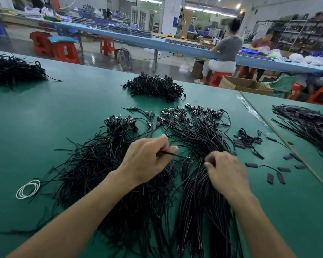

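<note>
Two big heaps of thin black cables lie on the green table (pixel 45 127): a tangled left heap (pixel 101 164) and a right heap (pixel 198 138) fanned out with its plugs at the far end. My left hand (pixel 147 161) pinches one black cable end (pixel 175 154) between thumb and fingers, its bare tip pointing right. My right hand (pixel 226 172) rests on the right heap with its fingers curled down among the cables; what it grips is hidden.
Short black sleeves (pixel 276 175) lie scattered at the right. A white cable coil (pixel 27 189) sits at the left. More cable piles lie at the far centre (pixel 155 86), far left (pixel 13 71) and right (pixel 306 123). People sit at a blue bench (pixel 175 43) beyond.
</note>
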`<action>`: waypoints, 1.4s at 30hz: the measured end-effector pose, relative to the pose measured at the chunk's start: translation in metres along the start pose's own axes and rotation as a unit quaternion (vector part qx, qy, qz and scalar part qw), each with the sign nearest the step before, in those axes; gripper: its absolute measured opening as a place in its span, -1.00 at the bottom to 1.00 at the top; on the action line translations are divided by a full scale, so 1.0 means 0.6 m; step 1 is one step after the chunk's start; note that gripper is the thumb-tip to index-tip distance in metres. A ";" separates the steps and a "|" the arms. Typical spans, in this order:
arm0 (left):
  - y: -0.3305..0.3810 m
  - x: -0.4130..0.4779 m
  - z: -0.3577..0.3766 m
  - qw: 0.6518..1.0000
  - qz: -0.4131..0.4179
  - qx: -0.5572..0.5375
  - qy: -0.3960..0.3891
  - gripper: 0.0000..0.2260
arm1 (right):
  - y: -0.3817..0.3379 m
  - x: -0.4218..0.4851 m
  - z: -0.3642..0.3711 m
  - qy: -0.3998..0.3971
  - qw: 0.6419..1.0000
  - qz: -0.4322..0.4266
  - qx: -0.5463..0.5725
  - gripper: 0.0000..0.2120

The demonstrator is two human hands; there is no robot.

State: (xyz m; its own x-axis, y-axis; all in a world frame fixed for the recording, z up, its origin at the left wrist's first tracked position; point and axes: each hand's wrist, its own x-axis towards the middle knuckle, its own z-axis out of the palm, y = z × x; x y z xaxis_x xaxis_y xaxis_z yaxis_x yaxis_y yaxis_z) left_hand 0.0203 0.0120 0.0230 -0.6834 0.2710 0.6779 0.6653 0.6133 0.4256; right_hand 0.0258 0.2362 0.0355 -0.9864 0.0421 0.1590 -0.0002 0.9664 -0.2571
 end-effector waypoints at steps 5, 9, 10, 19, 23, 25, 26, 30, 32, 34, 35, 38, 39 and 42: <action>0.017 -0.001 0.022 0.993 -0.011 0.092 -0.071 -0.81 | -0.058 -0.030 -0.012 -0.135 0.931 -0.178 0.287 -0.56; 0.010 -0.004 0.025 0.991 -0.048 -0.037 -0.119 -0.88 | -0.068 -0.031 -0.006 -0.047 0.938 -0.159 0.304 -0.83; 0.003 -0.006 0.024 0.990 -0.061 -0.052 -0.115 -0.87 | -0.063 -0.030 -0.005 -0.020 0.942 -0.169 0.290 -0.79; -0.045 -0.009 -0.016 0.988 -0.113 0.029 0.099 -0.75 | -0.019 -0.010 0.000 0.116 0.921 -0.010 0.372 -0.63; -0.032 -0.009 -0.023 0.972 -0.181 -0.054 -0.139 -0.54 | -0.033 -0.009 0.009 0.090 0.924 -0.053 0.367 -0.74; -0.020 -0.014 -0.021 0.952 -0.194 -0.102 -0.213 -0.46 | -0.037 -0.006 0.010 0.091 0.914 -0.059 0.391 -0.75; -0.011 -0.015 -0.020 0.948 -0.196 -0.130 -0.216 -0.48 | -0.037 -0.004 0.011 0.096 0.911 -0.053 0.397 -0.75; 0.029 -0.016 -0.013 0.857 -0.251 -0.394 -0.219 -0.63 | -0.033 0.000 0.010 0.080 0.927 -0.046 0.364 -0.77; 0.044 -0.014 -0.018 0.779 -0.271 -0.515 -0.233 -0.61 | -0.034 -0.005 0.014 0.027 0.939 -0.069 0.335 -0.78; 0.053 -0.009 -0.027 0.724 -0.280 -0.589 -0.224 -0.59 | -0.038 -0.013 0.020 -0.025 0.943 -0.090 0.320 -0.79; 0.054 -0.006 -0.033 0.702 -0.283 -0.620 -0.206 -0.60 | -0.040 -0.018 0.023 -0.045 0.941 -0.097 0.322 -0.80; 0.048 0.009 -0.040 0.625 -0.301 -0.716 -0.081 -0.69 | -0.051 -0.032 0.027 -0.120 0.936 -0.125 0.307 -0.79; 0.043 0.014 -0.038 0.603 -0.317 -0.732 -0.024 -0.71 | -0.057 -0.038 0.028 -0.148 0.935 -0.145 0.288 -0.79; 0.028 0.013 -0.020 0.652 -0.352 -0.665 0.092 -0.73 | -0.076 -0.055 0.025 -0.184 0.924 -0.193 0.272 -0.77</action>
State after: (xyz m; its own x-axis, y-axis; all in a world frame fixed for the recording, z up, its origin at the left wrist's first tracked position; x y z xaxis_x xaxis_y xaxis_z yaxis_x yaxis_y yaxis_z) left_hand 0.0295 0.0155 0.0427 -0.9939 0.1016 0.0421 -0.0387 -0.6813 0.7310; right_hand 0.0556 0.1869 0.0276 -0.8842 -0.4661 0.0295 -0.3484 0.6163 -0.7062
